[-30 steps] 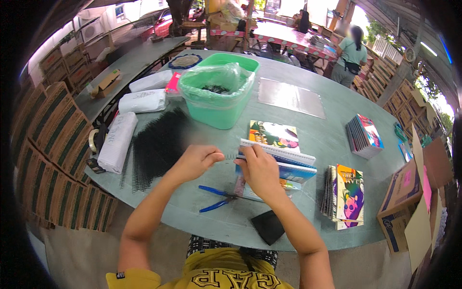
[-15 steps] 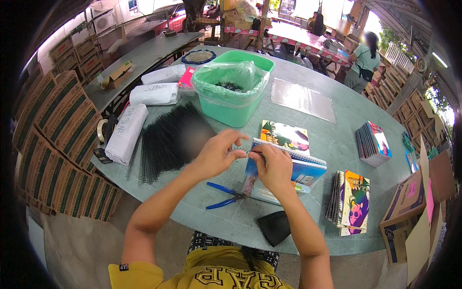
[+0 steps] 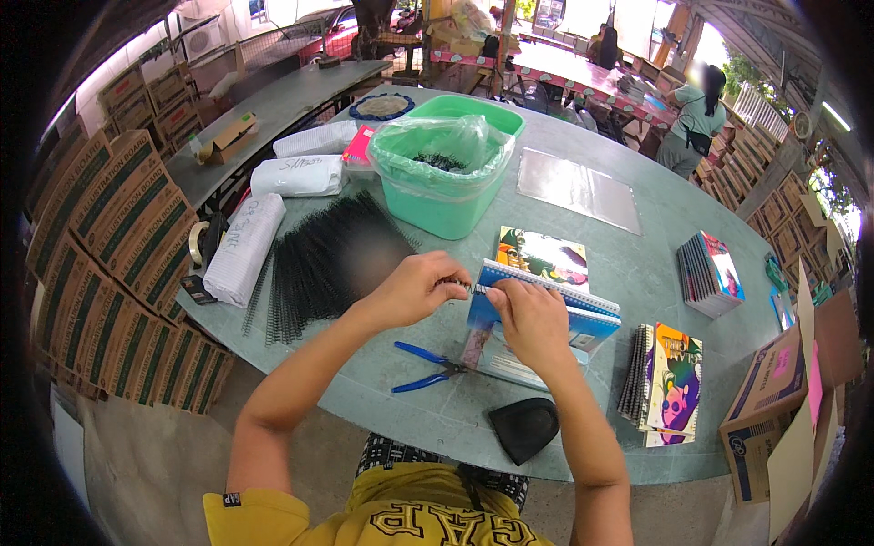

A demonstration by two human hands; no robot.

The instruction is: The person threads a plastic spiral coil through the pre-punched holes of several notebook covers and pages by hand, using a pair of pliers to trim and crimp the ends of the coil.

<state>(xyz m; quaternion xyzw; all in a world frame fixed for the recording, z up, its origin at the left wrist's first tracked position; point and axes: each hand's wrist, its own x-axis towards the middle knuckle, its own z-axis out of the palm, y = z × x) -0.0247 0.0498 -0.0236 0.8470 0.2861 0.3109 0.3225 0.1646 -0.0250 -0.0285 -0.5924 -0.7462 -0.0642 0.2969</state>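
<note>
My left hand (image 3: 414, 287) and my right hand (image 3: 528, 318) meet over a blue-covered notebook (image 3: 583, 318) held just above the grey-green table (image 3: 637, 237). Both hands pinch a short black spiral binding coil (image 3: 464, 286) at the notebook's near-left edge. Under the notebook lies a colourful booklet (image 3: 496, 359). Blue-handled pliers (image 3: 428, 367) lie on the table just below my hands. A heap of black spiral coils (image 3: 323, 264) lies to the left of my left hand.
A green tub (image 3: 442, 187) lined with plastic stands behind my hands. White wrapped rolls (image 3: 246, 246), a clear plastic sheet (image 3: 578, 189), stacks of bound notebooks (image 3: 665, 382) (image 3: 710, 273), a black pouch (image 3: 523, 428) and cardboard boxes (image 3: 774, 400) surround me. A person (image 3: 696, 118) stands far back.
My hands have lifted and come together at the notebook's edge, and my left hand now pinches the coil there. The view has shifted slightly closer to the table.
</note>
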